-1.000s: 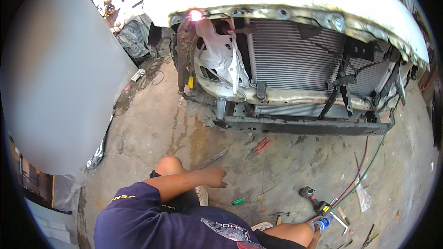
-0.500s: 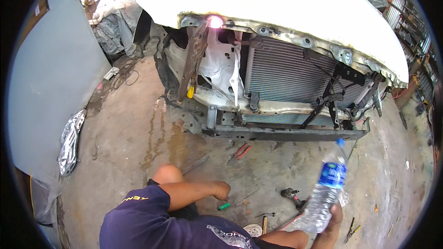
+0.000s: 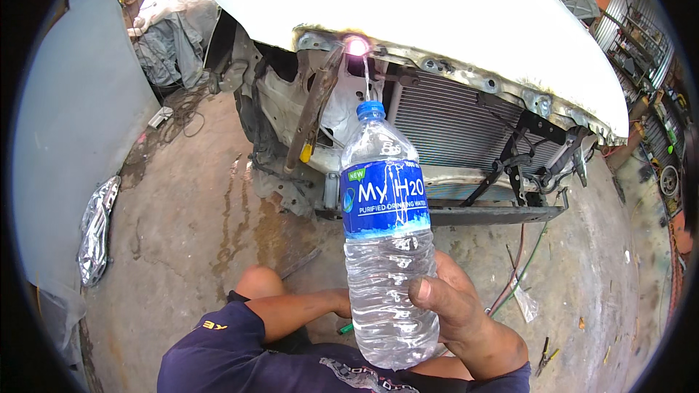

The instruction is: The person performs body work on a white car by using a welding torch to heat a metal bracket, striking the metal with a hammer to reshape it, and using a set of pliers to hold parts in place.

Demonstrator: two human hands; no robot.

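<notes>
My right hand (image 3: 451, 291) grips a clear plastic water bottle (image 3: 389, 298) with a blue label and blue cap, its thumb across the near side. The bottle is raised in front of me, cap end toward the car. A thin stream of water (image 3: 367, 76) runs between the cap and a bright pinkish glow (image 3: 357, 45) on the front edge of the white hood (image 3: 422, 0). My left hand (image 3: 341, 303) is low beside the bottle, and its fingers are mostly hidden behind it. A small green object (image 3: 345, 328) lies just below that hand.
The car front is stripped, showing a radiator (image 3: 466, 120), a rusty bar (image 3: 314, 112) and a lower crossbeam (image 3: 495, 216). Hoses (image 3: 518, 265) and yellow-handled pliers (image 3: 546, 356) lie on the concrete at right. Silver foil (image 3: 98, 233) lies left by a grey panel (image 3: 80, 116).
My right hand has brought the bottle up and left, from low at the right to the middle before the car. Water now shows at its cap. The bottle now covers the red-handled pliers.
</notes>
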